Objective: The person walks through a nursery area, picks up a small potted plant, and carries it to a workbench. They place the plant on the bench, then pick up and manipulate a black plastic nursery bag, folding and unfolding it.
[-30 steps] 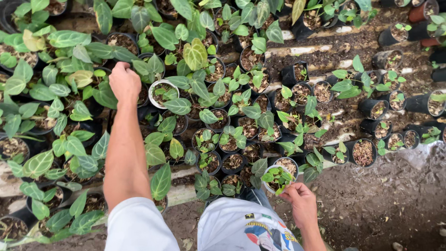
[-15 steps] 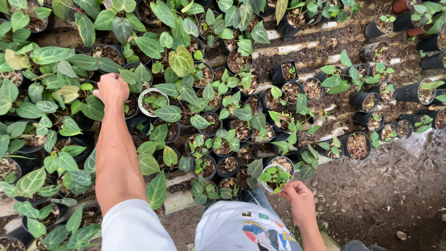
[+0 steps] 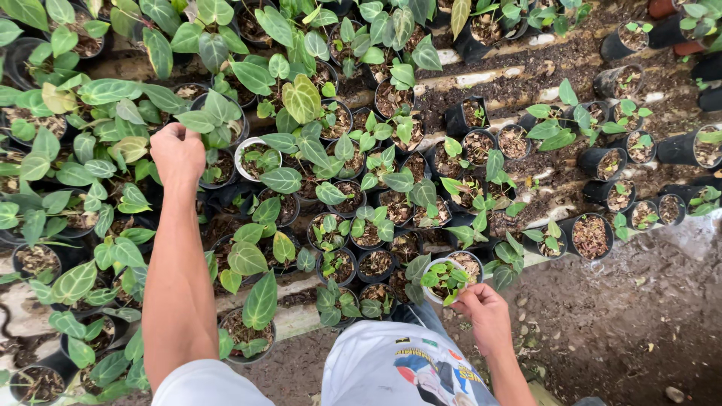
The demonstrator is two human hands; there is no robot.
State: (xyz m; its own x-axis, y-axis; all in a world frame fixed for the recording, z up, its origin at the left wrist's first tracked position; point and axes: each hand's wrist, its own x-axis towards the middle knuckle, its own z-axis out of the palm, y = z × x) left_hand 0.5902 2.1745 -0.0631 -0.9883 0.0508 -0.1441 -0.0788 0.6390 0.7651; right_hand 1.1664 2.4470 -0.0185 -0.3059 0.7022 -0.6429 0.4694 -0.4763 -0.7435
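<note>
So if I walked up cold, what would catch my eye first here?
Most likely the crowd of small dark pots of green-leaved young plants filling the upper and left of the view, thinning to bare soil at the lower right. Next, the left hand, stretched far out over the leafy plants at the left. The right hand, low and near the body, holds a white pot with a seedling.

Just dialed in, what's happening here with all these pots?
A person stands over rows of small potted seedlings. The right hand grips a white pot of green seedlings by its rim, near the body. The left hand reaches far out, closed among the leaves beside another white pot; whether it holds anything is unclear.
</note>
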